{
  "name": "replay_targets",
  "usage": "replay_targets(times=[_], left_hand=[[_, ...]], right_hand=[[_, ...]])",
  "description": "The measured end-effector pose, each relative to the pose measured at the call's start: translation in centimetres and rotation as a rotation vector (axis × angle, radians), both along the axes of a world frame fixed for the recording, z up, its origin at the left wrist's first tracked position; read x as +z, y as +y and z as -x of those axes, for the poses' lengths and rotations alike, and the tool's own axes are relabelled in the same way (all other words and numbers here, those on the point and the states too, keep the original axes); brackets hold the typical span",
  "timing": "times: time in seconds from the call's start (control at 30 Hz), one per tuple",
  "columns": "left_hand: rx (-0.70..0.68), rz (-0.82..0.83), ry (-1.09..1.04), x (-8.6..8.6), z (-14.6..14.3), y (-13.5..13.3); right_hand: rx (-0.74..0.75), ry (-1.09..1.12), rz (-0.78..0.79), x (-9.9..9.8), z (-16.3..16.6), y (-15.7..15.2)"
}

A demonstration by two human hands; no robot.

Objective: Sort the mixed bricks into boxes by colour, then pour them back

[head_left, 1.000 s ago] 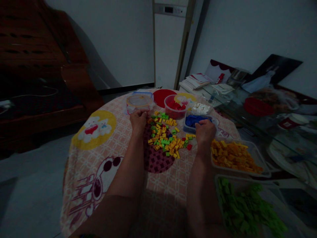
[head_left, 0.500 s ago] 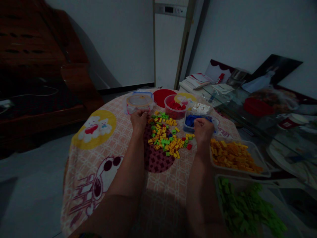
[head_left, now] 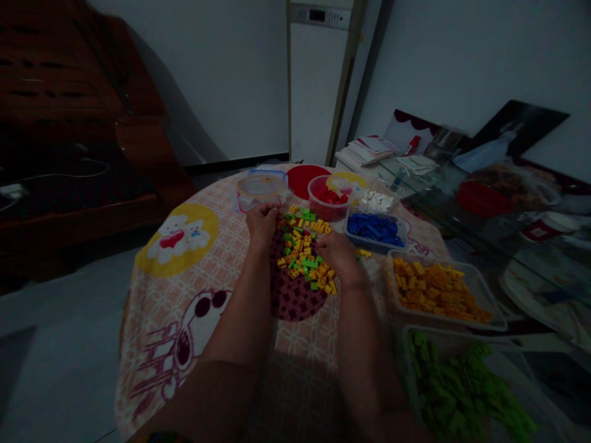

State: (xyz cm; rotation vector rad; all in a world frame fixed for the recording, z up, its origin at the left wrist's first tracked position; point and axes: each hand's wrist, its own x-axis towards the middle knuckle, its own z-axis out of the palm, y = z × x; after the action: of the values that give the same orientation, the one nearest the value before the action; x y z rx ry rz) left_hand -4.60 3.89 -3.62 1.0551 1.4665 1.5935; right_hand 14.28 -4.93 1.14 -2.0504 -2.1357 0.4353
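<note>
A loose pile of toy building bricks (head_left: 302,249), mostly yellow and green with a few red, lies in the middle of the cloth-covered table. My right hand (head_left: 339,251) reaches into the pile's right side, fingers closed in a pinch; whatever they grip is hidden. At the pile's far left edge rests my left hand (head_left: 262,223), its fingertips pressed together, and I cannot make out anything between them. Beyond my right hand stands a clear box of blue bricks (head_left: 376,227). A round tub of red bricks (head_left: 330,198) is behind the pile.
Yellow bricks fill a box (head_left: 434,289) at the right, with green bricks in another box (head_left: 462,381) nearer me. White bricks (head_left: 376,201) lie at the back right. A lidded container (head_left: 261,186) stands beyond my left hand. A cluttered glass table (head_left: 443,203) adjoins on the right.
My right hand has moved from over the blue-brick box left and nearer me, down to the pile. My left hand has stayed at the pile's far left edge.
</note>
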Motion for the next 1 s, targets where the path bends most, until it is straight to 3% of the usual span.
replay_targets(times=[0.43, 0.77, 0.9, 1.0], left_hand=[[-0.006, 0.003, 0.076, -0.6, 0.0, 0.5], [-0.013, -0.004, 0.057, -0.5, -0.1, 0.3], [-0.011, 0.000, 0.058, -0.4, -0.2, 0.2], [-0.017, 0.008, 0.064, -0.5, -0.3, 0.3]], right_hand=[[-0.044, 0.013, 0.000, -0.3, 0.8, 0.1], [-0.445, 0.416, -0.517, -1.3, -5.3, 1.2], [-0.620, 0.508, -0.612, -2.1, -7.4, 1.2], [-0.658, 0.576, -0.633, -2.0, -7.7, 1.2]])
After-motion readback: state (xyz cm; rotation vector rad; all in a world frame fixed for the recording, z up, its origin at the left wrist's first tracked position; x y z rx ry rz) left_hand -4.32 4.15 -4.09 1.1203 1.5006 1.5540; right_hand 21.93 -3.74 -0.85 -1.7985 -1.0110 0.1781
